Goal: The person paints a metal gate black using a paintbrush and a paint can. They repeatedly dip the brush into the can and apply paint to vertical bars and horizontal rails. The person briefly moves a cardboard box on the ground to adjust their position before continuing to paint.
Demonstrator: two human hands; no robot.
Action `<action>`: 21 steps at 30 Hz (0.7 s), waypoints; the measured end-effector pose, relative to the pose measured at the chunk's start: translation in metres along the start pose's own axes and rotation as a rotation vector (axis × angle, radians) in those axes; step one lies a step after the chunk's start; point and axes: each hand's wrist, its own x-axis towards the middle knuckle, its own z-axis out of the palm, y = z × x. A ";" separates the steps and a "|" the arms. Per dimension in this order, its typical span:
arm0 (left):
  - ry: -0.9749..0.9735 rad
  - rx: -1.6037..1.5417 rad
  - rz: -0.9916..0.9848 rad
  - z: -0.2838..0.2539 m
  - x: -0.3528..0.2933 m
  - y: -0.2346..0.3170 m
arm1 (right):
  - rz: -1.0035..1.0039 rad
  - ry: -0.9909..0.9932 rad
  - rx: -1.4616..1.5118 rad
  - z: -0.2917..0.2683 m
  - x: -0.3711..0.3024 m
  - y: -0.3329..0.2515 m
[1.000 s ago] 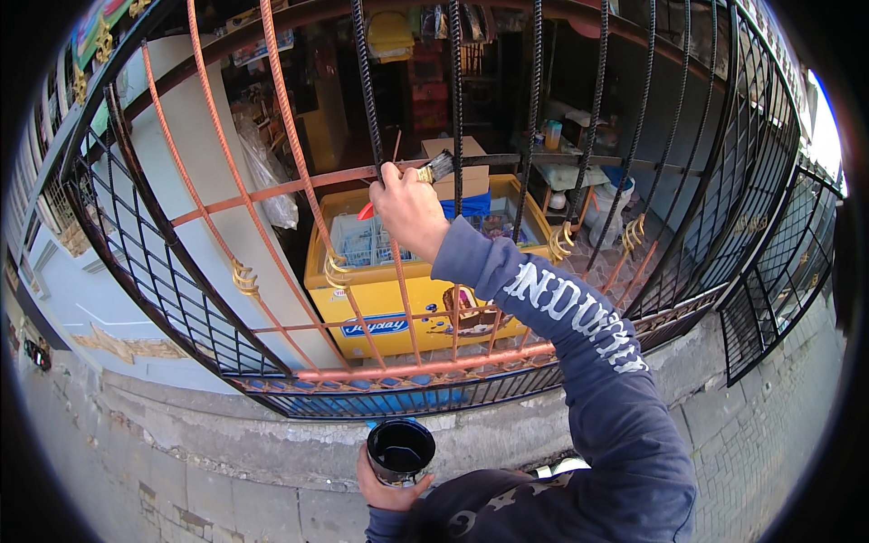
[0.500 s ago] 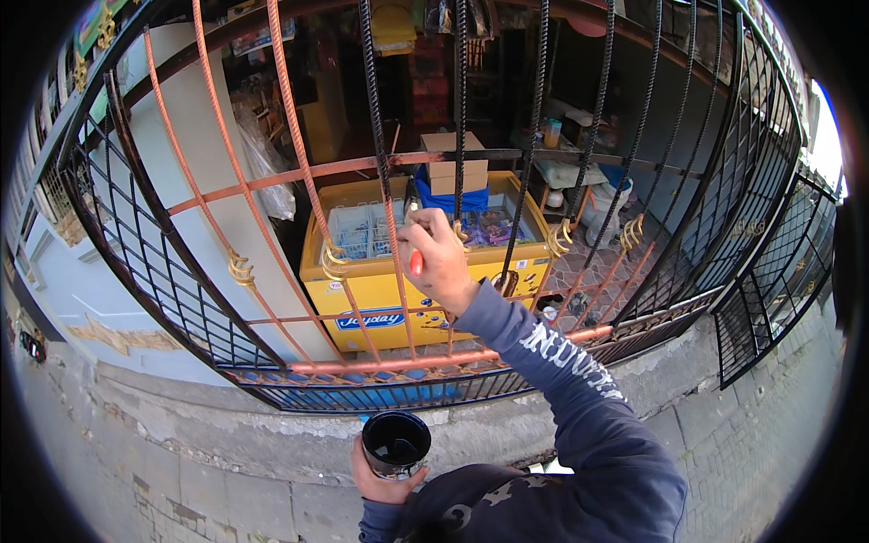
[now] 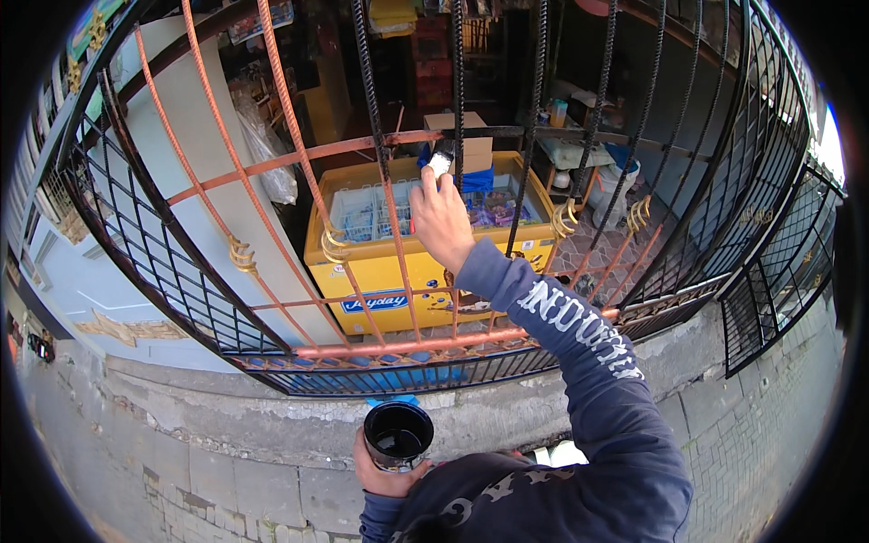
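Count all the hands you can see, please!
2. The left hand is around a dark can near the bottom; the right hand holds a brush by the metal bars. No others are visible.

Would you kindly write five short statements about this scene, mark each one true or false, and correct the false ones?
1. The left hand holds an open dark can. True.
2. The right hand is empty. False: the right hand holds a paintbrush, with its dark bristles uppermost in the view.
3. The front of the chest freezer is mostly yellow. True.
4. Every upright bar is entirely black. False: there are reddish bars toward the left of the picture.
5. A brown cardboard box shows beyond the paintbrush. True.
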 end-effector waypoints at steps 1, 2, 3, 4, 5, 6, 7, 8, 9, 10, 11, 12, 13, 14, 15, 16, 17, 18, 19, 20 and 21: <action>-0.009 -0.006 0.005 0.000 0.000 0.000 | -0.016 -0.015 -0.075 -0.002 0.001 0.002; -0.015 -0.007 0.005 0.000 0.000 0.000 | -0.032 -0.011 -0.153 -0.003 0.002 0.003; -0.005 -0.016 0.009 0.000 -0.001 0.000 | -0.046 -0.056 -0.189 -0.006 0.002 0.003; -0.010 -0.036 -0.016 0.000 -0.001 0.000 | -0.060 -0.082 -0.227 -0.008 0.003 0.003; -0.001 -0.065 -0.038 0.002 -0.001 0.000 | -0.080 -0.086 -0.267 -0.010 0.004 0.003; 0.002 -0.089 -0.055 0.002 -0.001 -0.001 | -0.092 -0.118 -0.297 -0.013 0.005 0.002; 0.006 -0.113 -0.071 0.003 -0.002 -0.001 | -0.109 -0.127 -0.329 -0.015 0.007 0.002; 0.004 -0.133 -0.083 0.004 -0.002 -0.001 | -0.123 -0.147 -0.368 -0.017 0.009 0.001; 0.008 -0.136 -0.086 0.004 -0.002 0.000 | -0.138 -0.123 -0.369 -0.019 0.011 0.000; 0.001 -0.146 -0.095 0.004 -0.003 0.000 | -0.148 -0.112 -0.378 -0.020 0.013 -0.001; -0.001 -0.140 -0.096 0.004 -0.003 0.001 | -0.159 -0.101 -0.386 -0.022 0.015 -0.002; -0.001 -0.132 -0.092 0.004 -0.003 0.001 | -0.168 -0.122 -0.386 -0.024 0.016 -0.003; 0.000 -0.125 -0.088 0.004 -0.003 0.002 | -0.176 -0.143 -0.385 -0.025 0.017 -0.004; 0.004 -0.115 -0.079 0.003 -0.003 0.002 | -0.180 -0.139 -0.398 -0.027 0.017 -0.005; 0.013 -0.105 -0.068 0.003 -0.004 0.002 | -0.191 -0.165 -0.395 -0.029 0.017 -0.005; 0.012 -0.104 -0.067 0.003 -0.004 0.003 | -0.198 -0.164 -0.406 -0.030 0.017 -0.005; 0.016 -0.102 -0.064 0.003 -0.004 0.003 | -0.206 -0.157 -0.425 -0.032 0.017 -0.004; 0.019 -0.103 -0.060 0.003 -0.004 0.003 | -0.213 -0.169 -0.421 -0.033 0.017 -0.003; 0.021 -0.105 -0.057 0.003 -0.004 0.003 | -0.219 -0.177 -0.424 -0.035 0.016 -0.003; 0.023 -0.110 -0.052 0.003 -0.004 0.003 | -0.224 -0.184 -0.428 -0.038 0.016 -0.003; 0.028 -0.102 -0.043 0.003 -0.004 0.002 | -0.237 -0.171 -0.440 -0.041 0.016 -0.004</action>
